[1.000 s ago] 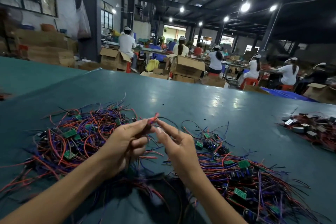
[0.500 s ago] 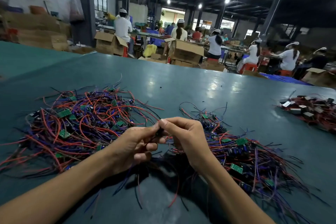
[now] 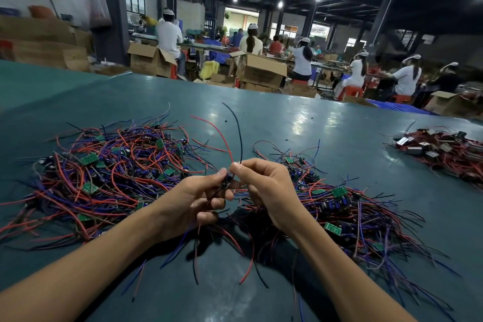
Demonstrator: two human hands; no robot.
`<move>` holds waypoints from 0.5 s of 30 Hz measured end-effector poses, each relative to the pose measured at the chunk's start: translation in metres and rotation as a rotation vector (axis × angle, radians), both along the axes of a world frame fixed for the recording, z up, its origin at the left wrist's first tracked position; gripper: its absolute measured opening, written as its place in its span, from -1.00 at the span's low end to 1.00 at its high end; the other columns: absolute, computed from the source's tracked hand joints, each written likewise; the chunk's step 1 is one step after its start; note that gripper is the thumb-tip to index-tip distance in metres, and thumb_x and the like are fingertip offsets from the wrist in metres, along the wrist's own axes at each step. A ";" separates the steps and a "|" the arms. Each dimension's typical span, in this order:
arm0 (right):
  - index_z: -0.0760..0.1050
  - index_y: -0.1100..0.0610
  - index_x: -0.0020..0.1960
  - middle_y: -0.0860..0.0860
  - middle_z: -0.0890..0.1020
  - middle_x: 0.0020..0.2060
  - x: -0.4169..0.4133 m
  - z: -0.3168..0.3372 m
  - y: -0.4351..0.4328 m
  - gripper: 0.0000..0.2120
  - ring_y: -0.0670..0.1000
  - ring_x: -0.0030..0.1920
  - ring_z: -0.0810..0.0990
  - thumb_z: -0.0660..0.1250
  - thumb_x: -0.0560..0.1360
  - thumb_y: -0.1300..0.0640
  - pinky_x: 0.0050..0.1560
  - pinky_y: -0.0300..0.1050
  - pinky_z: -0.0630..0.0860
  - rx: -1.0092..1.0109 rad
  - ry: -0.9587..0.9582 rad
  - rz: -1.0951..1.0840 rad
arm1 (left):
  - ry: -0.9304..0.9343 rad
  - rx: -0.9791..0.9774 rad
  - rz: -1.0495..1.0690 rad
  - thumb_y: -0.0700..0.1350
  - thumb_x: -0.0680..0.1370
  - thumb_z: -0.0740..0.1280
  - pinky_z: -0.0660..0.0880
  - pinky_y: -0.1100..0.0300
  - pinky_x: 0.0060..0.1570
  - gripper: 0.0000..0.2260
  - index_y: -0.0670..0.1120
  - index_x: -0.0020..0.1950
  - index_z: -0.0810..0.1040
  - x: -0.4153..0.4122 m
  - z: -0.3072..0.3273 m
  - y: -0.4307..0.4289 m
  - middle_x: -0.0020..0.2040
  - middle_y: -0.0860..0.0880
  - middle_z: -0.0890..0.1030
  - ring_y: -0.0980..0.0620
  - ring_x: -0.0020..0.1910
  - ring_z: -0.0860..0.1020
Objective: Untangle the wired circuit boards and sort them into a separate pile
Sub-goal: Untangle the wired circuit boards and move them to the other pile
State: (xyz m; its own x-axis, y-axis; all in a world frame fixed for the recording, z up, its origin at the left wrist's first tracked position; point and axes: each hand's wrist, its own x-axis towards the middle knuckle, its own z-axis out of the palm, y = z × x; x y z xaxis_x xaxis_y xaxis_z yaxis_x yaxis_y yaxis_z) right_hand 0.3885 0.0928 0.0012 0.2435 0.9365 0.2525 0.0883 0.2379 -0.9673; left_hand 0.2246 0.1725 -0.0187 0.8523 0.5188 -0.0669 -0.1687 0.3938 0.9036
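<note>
The left hand [image 3: 193, 198] and the right hand [image 3: 264, 185] both pinch one small wired circuit board [image 3: 227, 181] above the bench [image 3: 287, 125], close to its near edge. It seems light, with soft springy wires [image 3: 239, 136] that catch easily, so it is better to hold the board body. A left pile [image 3: 109, 165] and a right pile [image 3: 339, 206] flank them.

held piece [image 3: 226, 181]: nearly all hidden between fingers [image 3: 236, 168] of left hand [image 3: 192, 201] and right hand [image 3: 269, 191], kind untellable | far-right pile [image 3: 444, 151]: cut by right edge | forearms [image 3: 91, 269]: cut by bottom edge | background workers [image 3: 303, 60]: blurred
</note>
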 end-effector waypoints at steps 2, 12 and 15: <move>0.64 0.15 -0.11 -0.01 0.59 -0.43 -0.001 0.001 -0.001 -0.88 -0.13 -0.57 0.24 0.42 0.56 0.12 -0.57 -0.30 0.16 -0.038 -0.015 0.018 | 0.013 0.015 0.006 0.10 0.57 0.33 0.25 0.38 -0.61 -0.70 -0.09 -0.04 0.74 0.001 0.000 0.000 -0.24 -0.01 0.56 0.18 -0.41 0.38; 0.58 0.13 -0.17 0.04 0.56 -0.41 -0.004 0.004 -0.002 -0.87 -0.10 -0.56 0.27 0.49 0.51 0.16 -0.56 -0.29 0.14 -0.044 0.117 0.046 | 0.003 0.024 0.018 0.10 0.58 0.34 0.26 0.39 -0.63 -0.70 -0.09 -0.03 0.75 -0.001 0.001 0.001 -0.25 0.00 0.55 0.19 -0.43 0.38; 0.60 0.15 -0.13 0.13 0.59 -0.34 -0.002 0.005 -0.001 -0.93 -0.10 -0.55 0.32 0.47 0.51 0.19 -0.58 -0.30 0.16 -0.043 0.188 0.042 | -0.006 -0.001 0.017 0.11 0.55 0.38 0.26 0.38 -0.64 -0.71 -0.09 -0.08 0.74 0.000 0.000 0.003 -0.26 0.00 0.54 0.18 -0.44 0.38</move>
